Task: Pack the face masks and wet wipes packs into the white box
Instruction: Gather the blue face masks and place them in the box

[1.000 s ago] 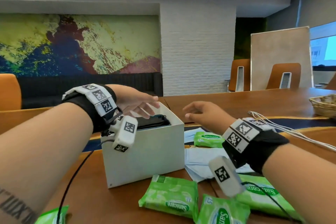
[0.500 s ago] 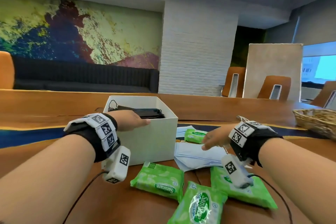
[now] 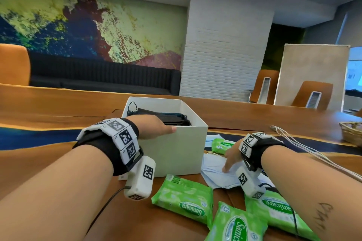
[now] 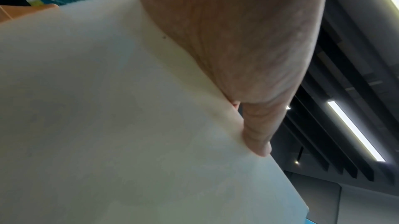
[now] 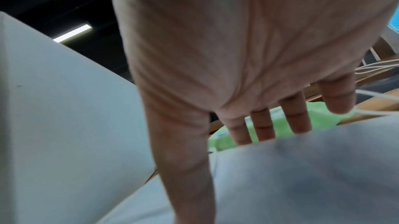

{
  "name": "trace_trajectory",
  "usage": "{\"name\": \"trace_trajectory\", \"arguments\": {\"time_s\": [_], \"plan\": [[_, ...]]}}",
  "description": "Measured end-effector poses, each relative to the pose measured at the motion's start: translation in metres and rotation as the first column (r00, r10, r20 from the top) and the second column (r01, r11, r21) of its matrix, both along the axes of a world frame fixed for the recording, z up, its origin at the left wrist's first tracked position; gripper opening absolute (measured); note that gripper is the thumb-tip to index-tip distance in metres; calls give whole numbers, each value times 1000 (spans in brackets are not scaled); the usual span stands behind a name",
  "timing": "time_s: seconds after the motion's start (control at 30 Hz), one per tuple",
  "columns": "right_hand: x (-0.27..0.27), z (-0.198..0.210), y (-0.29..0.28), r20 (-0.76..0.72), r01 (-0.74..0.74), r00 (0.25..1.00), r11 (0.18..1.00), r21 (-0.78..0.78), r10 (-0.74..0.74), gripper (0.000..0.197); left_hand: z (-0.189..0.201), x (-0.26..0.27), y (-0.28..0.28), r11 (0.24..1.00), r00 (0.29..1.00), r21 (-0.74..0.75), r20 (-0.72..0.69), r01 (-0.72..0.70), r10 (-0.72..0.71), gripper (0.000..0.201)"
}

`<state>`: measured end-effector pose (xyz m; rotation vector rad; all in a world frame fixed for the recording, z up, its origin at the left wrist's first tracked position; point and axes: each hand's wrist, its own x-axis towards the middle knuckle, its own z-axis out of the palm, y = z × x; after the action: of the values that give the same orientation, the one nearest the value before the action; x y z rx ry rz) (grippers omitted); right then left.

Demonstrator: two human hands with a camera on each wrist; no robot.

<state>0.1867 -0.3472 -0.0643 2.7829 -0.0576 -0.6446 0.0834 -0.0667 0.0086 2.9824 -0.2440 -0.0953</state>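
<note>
White box (image 3: 176,148) stands open on the wooden tabletop (image 3: 58,162), centre of the head view. Inside it: a stack of dark face masks (image 3: 162,116), ear loops showing at the back left corner. Left hand (image 3: 154,126) rests on the near rim of the box; in the left wrist view the thumb lies flat along the outer wall at the edge, the other fingers go over the rim and are hidden, so the grip cannot be fully judged. Right hand (image 3: 232,155) is to the right of the box, fingers spread and fairly straight, tips down on a pile of light blue face masks (image 3: 217,172) lying on the tabletop just beside the box; nothing is pinched that I can see. One green wet wipes pack (image 3: 222,145) lies beyond that pile, close to the box's right side. Three more wet wipes packs lie in front: one (image 3: 184,199) near the box's front corner, one (image 3: 235,225) nearest the camera, one (image 3: 278,211) partly under the right forearm. A wicker basket (image 3: 350,133) and white cables (image 3: 293,143) sit at far right.
</note>
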Motion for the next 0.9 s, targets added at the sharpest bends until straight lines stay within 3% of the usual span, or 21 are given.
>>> {"name": "trace_trajectory", "arguments": {"time_s": [0.13, 0.27, 0.37, 0.43, 0.6, 0.7, 0.8, 0.9], "plan": [[-23, 16, 7, 6, 14, 1000, 1000, -4, -14, 114, -2, 2, 1, 1000, 1000, -3, 6, 3, -3, 68], [-38, 24, 12, 34, 30, 999, 998, 51, -32, 71, -3, 2, 1, 1000, 1000, -7, 13, -2, 2, 68], [-44, 32, 6, 131, 29, 989, 967, 253, -64, 38, -3, 3, 1, 1000, 1000, -4, 12, 3, -3, 70], [-52, 40, 0, 180, 21, 978, 904, 426, -107, 26, -3, 4, 1, 1000, 1000, 0, 14, 12, -12, 69], [-82, 60, -14, 289, -54, 912, 616, 786, -290, 33, -5, 3, 2, 1000, 999, -17, 26, 24, -23, 66], [-104, 72, -14, 259, -143, 909, 338, 930, -326, 37, -4, 0, 5, 996, 996, -74, 70, 53, -48, 53], [-129, 84, -4, 285, -257, 909, 129, 958, -305, 33, -4, -4, 12, 947, 987, -308, 154, 90, -43, 37], [-150, 92, 10, 309, -333, 905, -32, 943, -292, 34, 1, -13, 18, 769, 967, -615, 254, 171, -11, 27]]}}
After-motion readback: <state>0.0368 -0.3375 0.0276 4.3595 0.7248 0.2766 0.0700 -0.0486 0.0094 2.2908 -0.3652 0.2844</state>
